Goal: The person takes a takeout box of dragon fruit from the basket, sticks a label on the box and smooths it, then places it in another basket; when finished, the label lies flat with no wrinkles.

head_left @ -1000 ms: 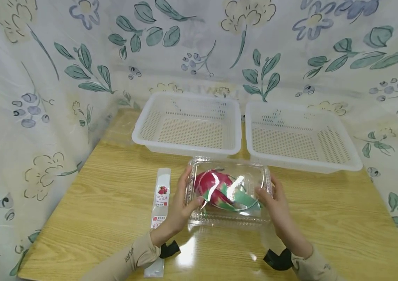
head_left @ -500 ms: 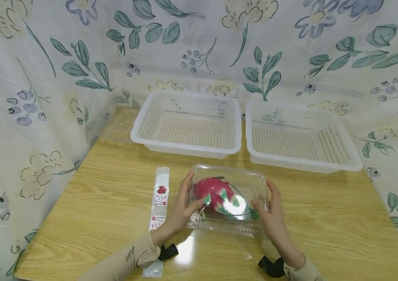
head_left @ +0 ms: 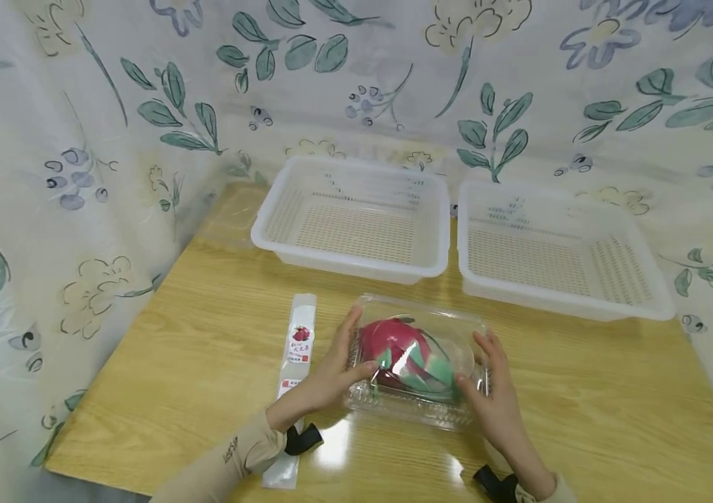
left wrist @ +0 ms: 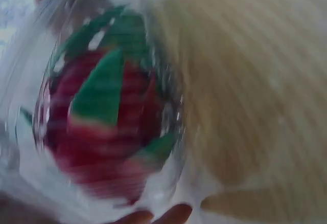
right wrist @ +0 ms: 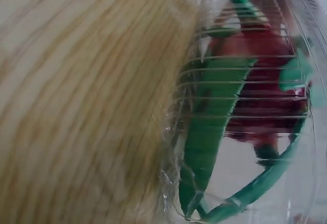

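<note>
A clear plastic clamshell box (head_left: 425,412) with its lid down is held above the table by both hands. Inside lies a red dragon fruit (head_left: 394,342) with green scales, also seen through the plastic in the left wrist view (left wrist: 102,147) and right wrist view (right wrist: 265,81). The left hand (head_left: 339,370) grips the box's left side, thumb over the lid. On the opposite side the right hand (head_left: 496,395) holds it the same way. Fingers under the box are mostly hidden. Left of the box lies a strip of labels (head_left: 300,349) with dragon fruit pictures, partly covered by the left forearm.
Two white perforated baskets, a left one (head_left: 350,258) and a right one (head_left: 570,300), stand side by side at the table's back. A clear plastic container (head_left: 230,213) sits in the back left corner. Floral cloth (head_left: 394,105) hangs behind the wooden table (head_left: 193,377).
The box has come slightly nearer the person, away from the baskets, and its tilt has changed, so glare on the lid has shifted. Both hands keep their hold. The head view has turned slightly left.
</note>
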A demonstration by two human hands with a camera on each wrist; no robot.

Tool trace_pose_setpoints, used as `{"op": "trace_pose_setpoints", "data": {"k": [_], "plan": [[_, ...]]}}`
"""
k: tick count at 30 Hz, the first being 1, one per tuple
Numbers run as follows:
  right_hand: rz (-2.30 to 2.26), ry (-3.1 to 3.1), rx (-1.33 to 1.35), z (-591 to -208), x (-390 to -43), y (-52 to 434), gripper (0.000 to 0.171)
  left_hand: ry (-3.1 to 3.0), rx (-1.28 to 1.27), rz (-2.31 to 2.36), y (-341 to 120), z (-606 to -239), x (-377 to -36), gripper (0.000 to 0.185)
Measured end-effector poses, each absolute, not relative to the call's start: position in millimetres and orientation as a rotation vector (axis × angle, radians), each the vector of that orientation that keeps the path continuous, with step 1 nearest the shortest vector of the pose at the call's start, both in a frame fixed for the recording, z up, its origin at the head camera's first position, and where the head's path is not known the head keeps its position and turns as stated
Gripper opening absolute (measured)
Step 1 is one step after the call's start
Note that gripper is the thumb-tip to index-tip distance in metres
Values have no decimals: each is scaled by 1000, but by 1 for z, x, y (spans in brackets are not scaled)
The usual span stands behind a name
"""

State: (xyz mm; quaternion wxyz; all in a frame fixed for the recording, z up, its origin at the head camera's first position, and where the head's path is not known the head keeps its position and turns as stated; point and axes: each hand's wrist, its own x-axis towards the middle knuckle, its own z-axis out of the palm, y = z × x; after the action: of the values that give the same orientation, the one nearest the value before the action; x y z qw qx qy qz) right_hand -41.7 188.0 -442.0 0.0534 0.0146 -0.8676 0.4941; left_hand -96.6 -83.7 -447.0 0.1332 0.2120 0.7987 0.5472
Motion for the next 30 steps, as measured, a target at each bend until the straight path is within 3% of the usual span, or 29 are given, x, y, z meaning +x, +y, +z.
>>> {"op": "trace_pose_setpoints", "data": {"k": [3,7,12,17,24,30], "plan": [[1510,-2655,-6,-440,-42,190,66,2237,631,1618,-91,-445,-98,83],[1522,-2691,-57,-436,-41,192,66,2255,549,1755,-107,-443,-98,57],[1530,-2707,-117,-436,-39,194,68,2442,206,1890,-128,-450,-101,43],[1546,-2712,-146,-435,-37,194,68,2595,-26,1786,-143,-465,-102,55],[1542,-2730,-137,-433,-37,188,70,2766,-118,1542,-155,-475,-102,88],[1563,-2727,-152,-436,-39,183,71,2817,-153,1423,-163,-470,-105,96]]}}
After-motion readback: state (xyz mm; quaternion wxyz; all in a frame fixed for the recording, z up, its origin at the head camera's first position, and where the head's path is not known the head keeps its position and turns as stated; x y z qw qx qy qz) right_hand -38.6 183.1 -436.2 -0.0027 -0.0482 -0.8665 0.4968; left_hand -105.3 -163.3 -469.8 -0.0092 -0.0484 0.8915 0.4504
